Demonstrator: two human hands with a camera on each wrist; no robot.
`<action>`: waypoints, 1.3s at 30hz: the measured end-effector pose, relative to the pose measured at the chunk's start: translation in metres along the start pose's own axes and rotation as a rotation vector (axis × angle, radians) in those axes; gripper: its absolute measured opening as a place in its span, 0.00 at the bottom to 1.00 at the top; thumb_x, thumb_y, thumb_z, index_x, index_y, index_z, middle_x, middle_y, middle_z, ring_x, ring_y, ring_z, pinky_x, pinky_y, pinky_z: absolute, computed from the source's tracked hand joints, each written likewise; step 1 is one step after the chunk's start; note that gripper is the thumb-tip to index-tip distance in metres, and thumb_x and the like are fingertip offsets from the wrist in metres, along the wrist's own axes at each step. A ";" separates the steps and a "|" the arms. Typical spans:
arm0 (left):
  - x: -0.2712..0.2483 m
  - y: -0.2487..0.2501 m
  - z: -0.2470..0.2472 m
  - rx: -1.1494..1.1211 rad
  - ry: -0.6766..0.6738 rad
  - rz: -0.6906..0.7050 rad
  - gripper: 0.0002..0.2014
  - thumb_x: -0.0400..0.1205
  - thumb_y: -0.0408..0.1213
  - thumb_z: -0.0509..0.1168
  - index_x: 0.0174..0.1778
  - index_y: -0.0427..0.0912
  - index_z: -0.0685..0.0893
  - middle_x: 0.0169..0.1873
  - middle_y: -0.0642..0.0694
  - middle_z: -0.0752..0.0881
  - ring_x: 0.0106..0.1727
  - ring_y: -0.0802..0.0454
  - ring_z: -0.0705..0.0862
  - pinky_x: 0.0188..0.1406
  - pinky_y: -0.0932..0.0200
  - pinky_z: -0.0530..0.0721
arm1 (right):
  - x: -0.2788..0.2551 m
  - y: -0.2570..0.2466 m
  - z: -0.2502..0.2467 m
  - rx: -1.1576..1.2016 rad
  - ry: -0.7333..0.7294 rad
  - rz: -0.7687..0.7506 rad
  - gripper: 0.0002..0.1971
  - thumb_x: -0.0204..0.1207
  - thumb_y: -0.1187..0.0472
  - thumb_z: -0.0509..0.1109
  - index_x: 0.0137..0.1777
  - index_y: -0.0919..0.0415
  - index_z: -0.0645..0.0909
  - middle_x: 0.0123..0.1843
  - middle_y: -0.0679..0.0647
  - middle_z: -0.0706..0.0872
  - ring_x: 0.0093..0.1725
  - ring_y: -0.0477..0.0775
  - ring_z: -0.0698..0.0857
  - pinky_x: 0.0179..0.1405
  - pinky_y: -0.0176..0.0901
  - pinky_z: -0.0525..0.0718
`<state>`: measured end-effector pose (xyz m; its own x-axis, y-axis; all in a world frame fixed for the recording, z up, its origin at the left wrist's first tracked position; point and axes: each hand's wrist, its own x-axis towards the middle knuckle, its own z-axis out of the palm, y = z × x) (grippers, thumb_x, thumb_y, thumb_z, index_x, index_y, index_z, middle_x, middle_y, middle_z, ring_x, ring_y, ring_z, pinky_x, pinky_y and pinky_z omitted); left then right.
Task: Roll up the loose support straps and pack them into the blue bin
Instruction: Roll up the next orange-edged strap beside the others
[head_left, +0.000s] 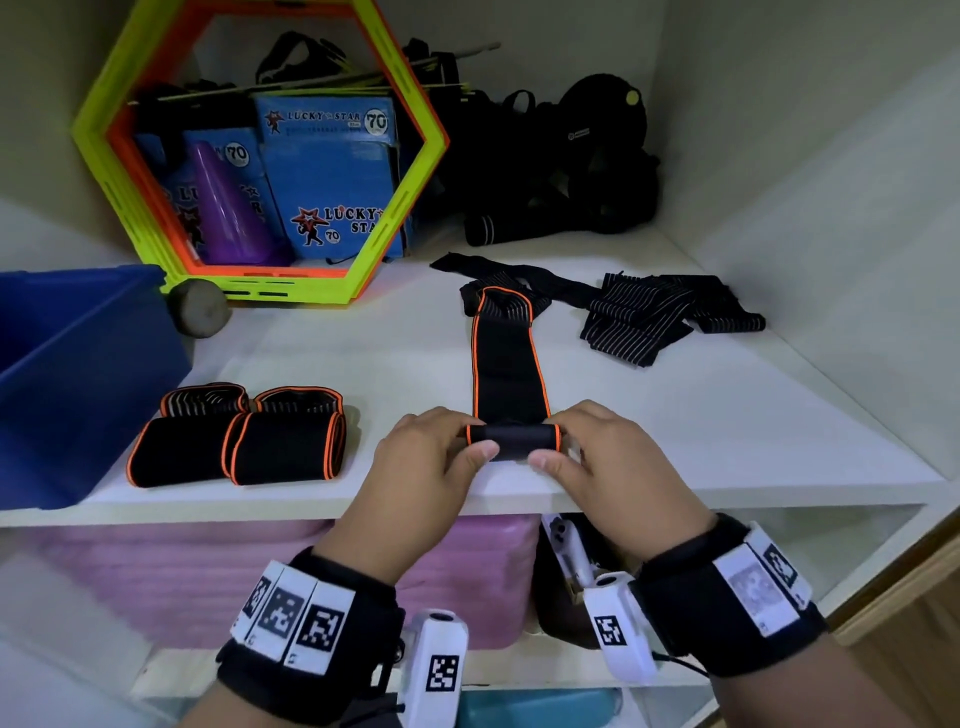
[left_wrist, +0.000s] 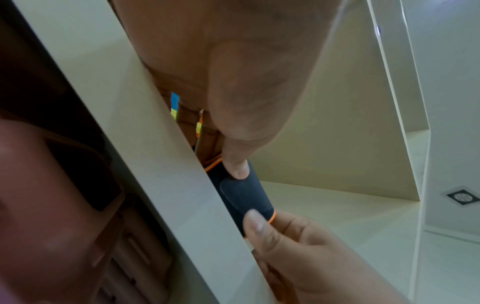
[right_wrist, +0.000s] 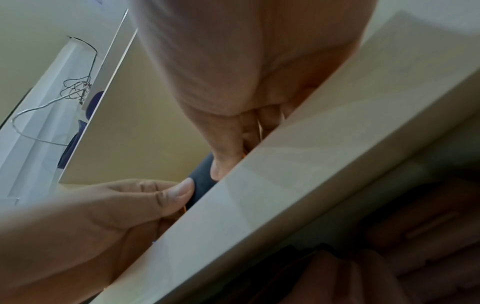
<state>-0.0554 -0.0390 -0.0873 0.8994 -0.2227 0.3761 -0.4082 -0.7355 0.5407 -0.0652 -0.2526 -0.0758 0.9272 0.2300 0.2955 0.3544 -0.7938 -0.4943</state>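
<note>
— At the white shelf (head_left: 675, 415) edge, what's held?
— Both hands, left hand (head_left: 426, 457) and right hand (head_left: 602, 452), pinch the black orange-edged fabric strap (head_left: 509, 364), half rolled.
— Fingers?
— Mostly hidden behind the roll; blue plastic bin (head_left: 78, 364) left of it, cropped.

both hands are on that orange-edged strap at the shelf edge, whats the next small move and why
Probably roll the started coil forward another turn. The left hand and right hand pinch a small roll at the near end of the orange-edged strap, while most of its length lies flat toward the back of the shelf, unrolled.
</note>
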 end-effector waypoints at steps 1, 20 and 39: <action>0.001 -0.001 0.000 -0.007 0.000 -0.006 0.08 0.86 0.49 0.63 0.52 0.52 0.86 0.38 0.62 0.80 0.45 0.54 0.77 0.42 0.57 0.72 | 0.001 0.001 0.000 -0.007 -0.027 0.000 0.13 0.80 0.47 0.69 0.61 0.50 0.83 0.51 0.45 0.80 0.45 0.47 0.80 0.48 0.43 0.79; 0.041 0.026 0.008 0.078 -0.165 -0.395 0.26 0.88 0.54 0.56 0.26 0.45 0.67 0.26 0.47 0.72 0.35 0.42 0.73 0.40 0.51 0.70 | 0.029 -0.003 0.002 -0.053 -0.021 0.253 0.26 0.87 0.49 0.60 0.26 0.57 0.62 0.26 0.53 0.67 0.32 0.57 0.70 0.28 0.48 0.62; 0.033 0.025 -0.002 -0.097 0.067 -0.292 0.05 0.78 0.37 0.75 0.47 0.50 0.88 0.38 0.55 0.87 0.37 0.58 0.84 0.32 0.79 0.73 | 0.030 -0.005 -0.006 0.172 0.101 0.238 0.16 0.73 0.53 0.79 0.60 0.50 0.85 0.40 0.51 0.89 0.44 0.50 0.87 0.49 0.45 0.85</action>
<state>-0.0358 -0.0631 -0.0597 0.9700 0.0339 0.2407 -0.1498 -0.6967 0.7015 -0.0404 -0.2449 -0.0595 0.9730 -0.0153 0.2303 0.1518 -0.7093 -0.6883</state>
